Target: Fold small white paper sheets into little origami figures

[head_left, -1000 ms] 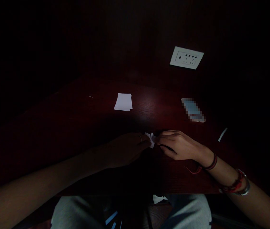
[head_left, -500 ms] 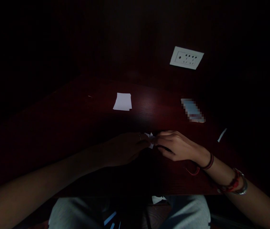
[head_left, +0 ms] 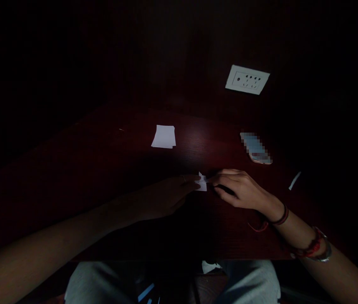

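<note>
Over this dark red worktop point(head_left: 103, 156), my left hand point(head_left: 172, 193) clamps its fingers on folded white paper point(head_left: 203, 186); my right hand point(head_left: 240, 188) pinches its edge.

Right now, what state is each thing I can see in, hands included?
Left hand: fingers on the small paper.
Right hand: fingers bent, fingertips at the small paper's right side; grip unclear.
Small paper: partly folded, one corner sticking up.
White sheets: stacked, edges slightly out of line.
Phone: lying down, its surface pixelated.
Wall socket: nothing plugged in.
White strip: lying loose, slightly curved.
</note>
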`<state>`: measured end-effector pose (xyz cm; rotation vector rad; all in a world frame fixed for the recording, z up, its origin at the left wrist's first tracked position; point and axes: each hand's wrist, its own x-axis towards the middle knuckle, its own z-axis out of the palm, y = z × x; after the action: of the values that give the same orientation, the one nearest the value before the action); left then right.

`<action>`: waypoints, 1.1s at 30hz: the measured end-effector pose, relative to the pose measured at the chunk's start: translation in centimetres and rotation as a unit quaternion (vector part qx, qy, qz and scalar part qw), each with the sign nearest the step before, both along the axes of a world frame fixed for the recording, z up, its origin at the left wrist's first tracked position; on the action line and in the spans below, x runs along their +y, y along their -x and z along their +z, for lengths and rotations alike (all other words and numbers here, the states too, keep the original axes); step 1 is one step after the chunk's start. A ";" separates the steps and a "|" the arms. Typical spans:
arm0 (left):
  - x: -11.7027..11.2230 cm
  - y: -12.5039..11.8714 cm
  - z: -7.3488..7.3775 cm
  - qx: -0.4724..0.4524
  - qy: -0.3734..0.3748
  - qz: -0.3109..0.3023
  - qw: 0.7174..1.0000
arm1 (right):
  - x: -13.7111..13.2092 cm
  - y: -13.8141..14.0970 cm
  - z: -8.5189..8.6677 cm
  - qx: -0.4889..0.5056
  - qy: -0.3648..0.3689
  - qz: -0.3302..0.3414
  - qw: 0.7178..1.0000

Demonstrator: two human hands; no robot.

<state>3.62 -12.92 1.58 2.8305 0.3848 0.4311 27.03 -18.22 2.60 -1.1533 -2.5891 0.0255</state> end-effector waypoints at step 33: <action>1.2 -0.2 0.4 -0.019 -0.085 -0.036 0.996 | 0.2 1.1 -0.4 0.060 0.052 -0.010 0.997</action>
<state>3.80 -11.72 1.97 2.9848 0.2486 0.5251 25.92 -18.02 2.19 -1.1750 -2.4967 0.2211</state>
